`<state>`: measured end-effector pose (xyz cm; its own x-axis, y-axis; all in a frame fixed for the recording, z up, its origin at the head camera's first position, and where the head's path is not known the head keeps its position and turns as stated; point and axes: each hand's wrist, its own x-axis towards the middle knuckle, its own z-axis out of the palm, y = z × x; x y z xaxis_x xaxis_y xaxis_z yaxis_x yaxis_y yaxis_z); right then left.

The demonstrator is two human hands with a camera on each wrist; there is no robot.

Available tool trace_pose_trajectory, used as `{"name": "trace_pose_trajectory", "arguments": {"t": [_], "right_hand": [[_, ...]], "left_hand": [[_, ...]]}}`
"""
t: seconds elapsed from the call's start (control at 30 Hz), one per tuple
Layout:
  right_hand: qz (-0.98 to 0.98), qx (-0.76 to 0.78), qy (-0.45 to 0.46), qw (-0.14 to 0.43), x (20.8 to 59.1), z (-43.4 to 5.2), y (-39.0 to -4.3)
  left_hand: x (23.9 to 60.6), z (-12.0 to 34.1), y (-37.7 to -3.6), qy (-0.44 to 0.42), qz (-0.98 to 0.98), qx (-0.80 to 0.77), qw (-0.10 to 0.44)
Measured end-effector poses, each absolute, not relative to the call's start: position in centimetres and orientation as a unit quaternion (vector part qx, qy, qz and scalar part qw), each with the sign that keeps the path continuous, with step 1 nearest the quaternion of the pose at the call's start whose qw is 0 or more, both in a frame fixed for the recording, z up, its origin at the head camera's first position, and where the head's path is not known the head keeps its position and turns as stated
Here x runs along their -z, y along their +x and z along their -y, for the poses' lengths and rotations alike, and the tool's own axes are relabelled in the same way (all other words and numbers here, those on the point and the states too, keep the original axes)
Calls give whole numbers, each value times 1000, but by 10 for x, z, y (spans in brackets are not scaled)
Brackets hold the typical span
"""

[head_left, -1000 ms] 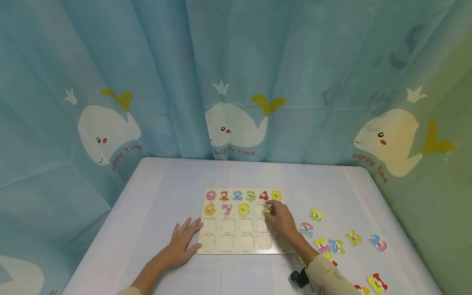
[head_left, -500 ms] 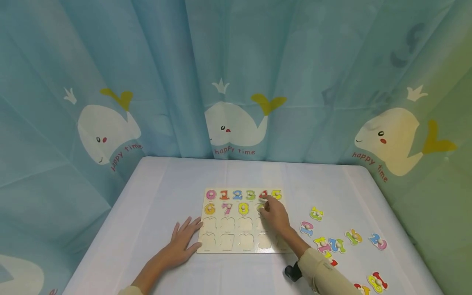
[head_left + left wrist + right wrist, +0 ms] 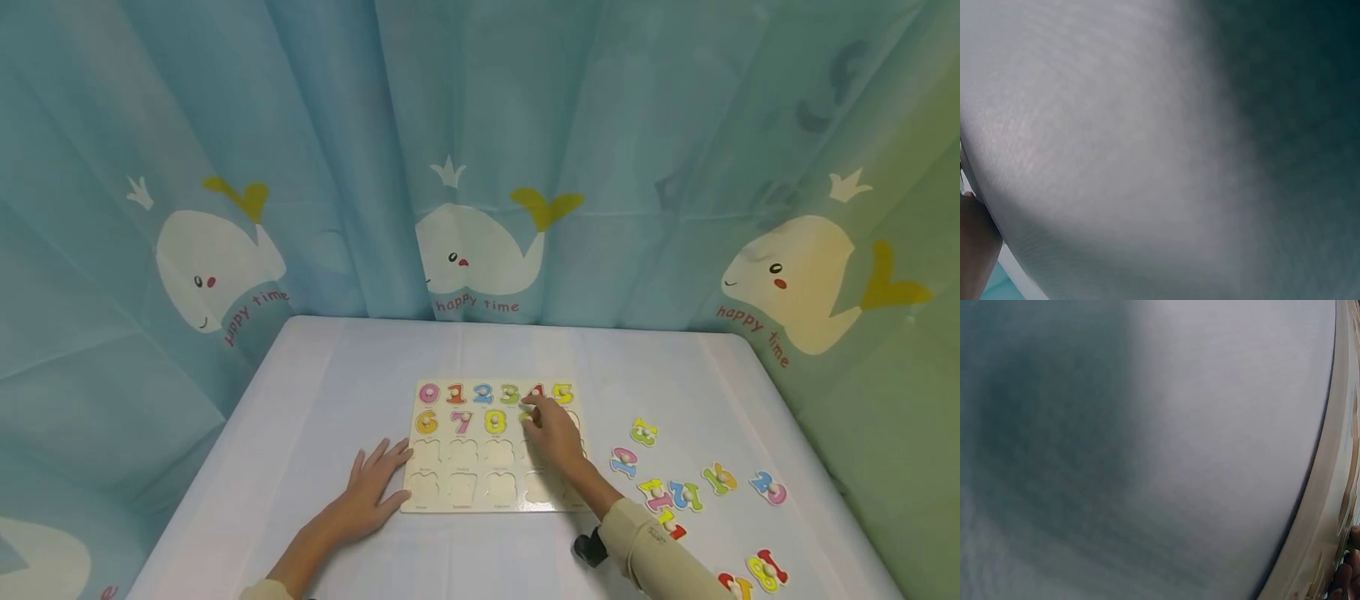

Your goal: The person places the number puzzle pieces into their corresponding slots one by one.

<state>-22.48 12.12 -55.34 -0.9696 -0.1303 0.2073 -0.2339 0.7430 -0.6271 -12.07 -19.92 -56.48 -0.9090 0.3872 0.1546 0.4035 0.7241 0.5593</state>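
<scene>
Numeral board (image 3: pixel 481 463) flat on a white-covered table (image 3: pixel 337 375), left hand (image 3: pixel 367 496) spread-fingered at its left edge, right hand (image 3: pixel 557 435) pinching a largely hidden green piece (image 3: pixel 524 418) at the second row, beside the yellow 8 (image 3: pixel 495 422), loose numeral pieces (image 3: pixel 686 496) farther right.

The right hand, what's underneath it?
Under the right hand lies the number board; a sliver of a yellow-green piece peeks out. The hand covers the rest of that piece and part of the board.
</scene>
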Motion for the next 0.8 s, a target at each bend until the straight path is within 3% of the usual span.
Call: {"name": "trace_pose_trajectory", "arguments": {"t": [0.37,0.8], "right_hand": [[935,-343,90,7,541,-126,-230],[918,-384,91,49,528,-171,-221]], "left_hand": [[565,198,-121,-217,926,309,22],[566,198,-121,-212,927,307,27]]}}
